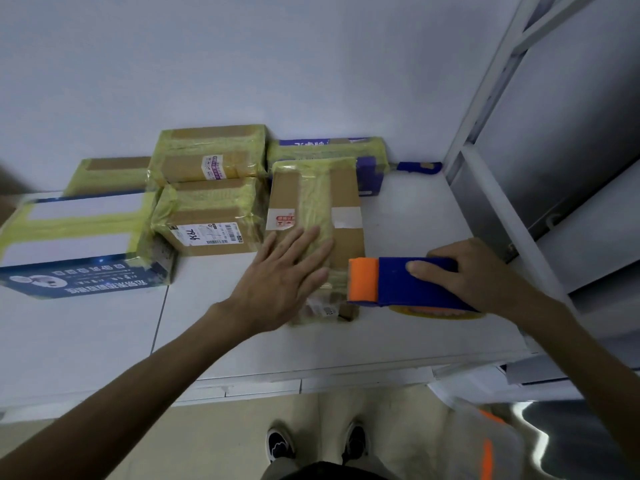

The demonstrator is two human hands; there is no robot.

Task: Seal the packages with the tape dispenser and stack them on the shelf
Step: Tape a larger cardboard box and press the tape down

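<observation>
Head view, package [313,206] under left fingers [304,247]

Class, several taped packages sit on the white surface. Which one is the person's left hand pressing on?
The long brown cardboard package with yellowish tape down its middle, nearest the blue and orange tape dispenser. The left hand lies flat on it; the other packages are untouched.

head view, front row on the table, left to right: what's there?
Blue-and-white box → brown package with the handwritten label → left hand flat on the long taped package → tape dispenser → right hand, its grip closed on the dispenser.
</observation>
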